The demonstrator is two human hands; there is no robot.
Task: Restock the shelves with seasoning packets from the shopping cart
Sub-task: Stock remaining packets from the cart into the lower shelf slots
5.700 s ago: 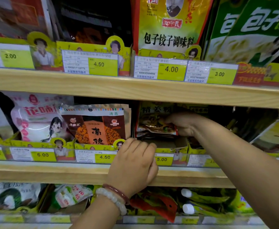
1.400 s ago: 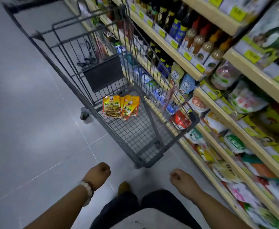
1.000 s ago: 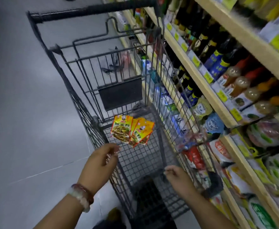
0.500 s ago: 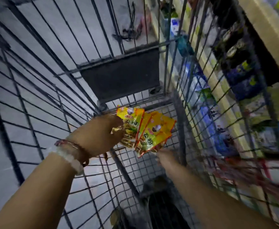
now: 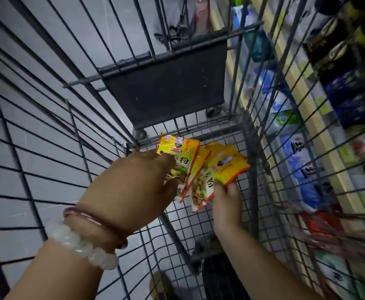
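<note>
The seasoning packets [image 5: 201, 167] between my hands are bright yellow with thin red edging, a small red logo patch, dark printed characters and a food picture in greens and browns low on the front. The shopping cart [image 5: 47, 118] around them is dark grey wire in a grid pattern, with a flat black panel [image 5: 166, 92] at its far end and pale grey floor tiles [image 5: 73, 37] showing through. On my left wrist sit a milky white bead bracelet [image 5: 80, 245] and a thin reddish-brown bangle [image 5: 95, 221].
</note>
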